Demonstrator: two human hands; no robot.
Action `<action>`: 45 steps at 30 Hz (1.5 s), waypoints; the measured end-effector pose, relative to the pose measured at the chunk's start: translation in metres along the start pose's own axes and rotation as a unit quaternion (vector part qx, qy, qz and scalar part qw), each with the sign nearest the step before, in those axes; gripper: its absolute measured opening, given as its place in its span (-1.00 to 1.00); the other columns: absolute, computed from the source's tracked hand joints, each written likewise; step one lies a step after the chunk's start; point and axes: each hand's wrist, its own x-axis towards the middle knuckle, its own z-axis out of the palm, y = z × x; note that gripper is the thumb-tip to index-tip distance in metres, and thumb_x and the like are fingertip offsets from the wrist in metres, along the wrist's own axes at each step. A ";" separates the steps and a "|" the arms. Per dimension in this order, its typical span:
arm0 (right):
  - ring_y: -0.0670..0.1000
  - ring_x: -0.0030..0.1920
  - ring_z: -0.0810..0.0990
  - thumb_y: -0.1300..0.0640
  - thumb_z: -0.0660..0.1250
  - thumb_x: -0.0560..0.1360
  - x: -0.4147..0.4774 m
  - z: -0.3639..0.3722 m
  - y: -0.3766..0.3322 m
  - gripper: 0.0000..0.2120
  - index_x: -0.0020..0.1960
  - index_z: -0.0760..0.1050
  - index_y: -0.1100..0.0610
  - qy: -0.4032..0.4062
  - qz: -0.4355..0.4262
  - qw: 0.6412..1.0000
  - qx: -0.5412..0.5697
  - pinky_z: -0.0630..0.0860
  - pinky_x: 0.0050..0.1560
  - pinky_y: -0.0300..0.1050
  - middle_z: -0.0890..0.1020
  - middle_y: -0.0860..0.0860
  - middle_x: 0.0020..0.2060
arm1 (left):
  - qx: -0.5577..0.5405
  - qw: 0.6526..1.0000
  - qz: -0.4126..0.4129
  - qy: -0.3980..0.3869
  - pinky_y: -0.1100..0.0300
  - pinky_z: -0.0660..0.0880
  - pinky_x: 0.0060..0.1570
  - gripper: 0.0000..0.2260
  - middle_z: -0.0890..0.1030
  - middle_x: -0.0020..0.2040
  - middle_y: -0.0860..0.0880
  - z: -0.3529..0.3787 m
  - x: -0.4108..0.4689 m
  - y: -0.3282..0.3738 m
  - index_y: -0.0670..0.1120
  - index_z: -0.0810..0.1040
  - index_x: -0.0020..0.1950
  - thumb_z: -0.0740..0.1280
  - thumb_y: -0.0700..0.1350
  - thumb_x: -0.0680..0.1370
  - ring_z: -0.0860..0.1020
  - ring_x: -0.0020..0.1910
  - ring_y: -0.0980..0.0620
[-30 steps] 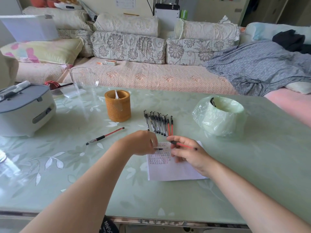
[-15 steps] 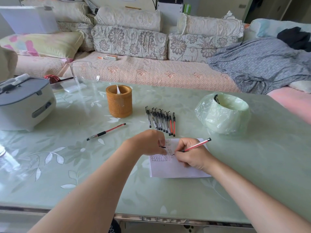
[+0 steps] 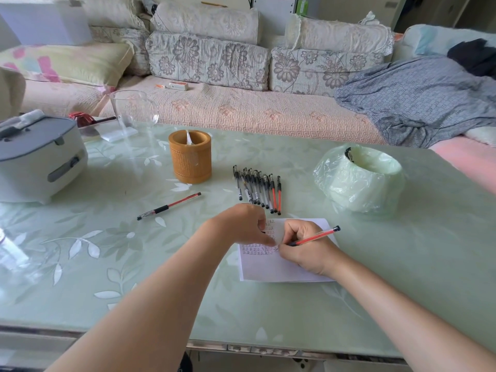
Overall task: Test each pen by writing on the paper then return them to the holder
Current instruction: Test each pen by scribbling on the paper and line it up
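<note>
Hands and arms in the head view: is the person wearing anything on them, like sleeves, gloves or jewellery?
Nothing shows. The left hand and right hand are bare, with no gloves and no rings that I can make out. The left forearm and right forearm are uncovered down to the picture's lower edge: no sleeve, watch or bracelet is in view.
</note>
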 end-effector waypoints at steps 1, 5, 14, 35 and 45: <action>-0.08 -0.43 0.35 0.26 0.35 0.28 0.000 0.000 0.001 -0.84 -0.36 0.38 0.11 0.000 0.000 1.000 -0.003 0.27 -0.40 -0.22 0.44 -0.07 -0.47 | -0.001 1.000 -0.002 0.001 0.17 0.45 -0.14 -0.58 0.55 -0.07 0.01 0.000 0.000 0.000 -0.05 0.54 0.02 0.51 0.20 0.36 0.48 -0.13 0.04; -0.09 -0.41 0.35 0.24 0.35 0.28 0.000 0.001 0.001 -0.85 -0.36 0.37 0.17 0.000 -0.005 1.000 -0.013 0.27 -0.37 -0.20 0.44 -0.05 -0.45 | 0.000 1.000 -0.002 0.004 0.18 0.43 -0.17 -0.58 0.56 -0.06 0.00 0.000 0.000 0.001 -0.05 0.54 0.03 0.51 0.19 0.36 0.47 -0.13 0.04; -0.09 -0.41 0.33 0.29 0.36 0.29 -0.002 0.001 0.000 -0.83 -0.36 0.36 0.17 -0.003 0.005 0.999 -0.032 0.25 -0.37 -0.19 0.43 -0.09 -0.47 | -0.014 1.000 -0.002 0.005 0.18 0.45 -0.14 -0.57 0.54 -0.08 0.01 0.000 -0.001 0.002 -0.07 0.55 0.04 0.52 0.18 0.36 0.48 -0.12 0.03; -0.09 -0.43 0.32 0.21 0.34 0.24 -0.003 0.003 0.001 -0.86 -0.37 0.37 0.18 0.003 0.002 0.999 -0.039 0.24 -0.37 -0.17 0.42 -0.05 -0.47 | -0.011 1.000 -0.008 -0.001 0.15 0.45 -0.09 -0.57 0.56 -0.03 -0.01 -0.002 -0.002 0.004 -0.08 0.55 0.07 0.52 0.16 0.37 0.48 -0.09 0.01; -0.07 -0.39 0.33 0.24 0.34 0.27 -0.004 0.001 0.001 -0.87 -0.34 0.38 0.22 -0.013 0.004 1.000 -0.028 0.25 -0.34 -0.16 0.43 -0.04 -0.45 | -0.018 1.000 -0.009 -0.007 0.15 0.46 -0.11 -0.57 0.57 -0.02 -0.02 -0.001 -0.002 0.003 -0.07 0.55 0.05 0.52 0.17 0.36 0.48 -0.11 0.02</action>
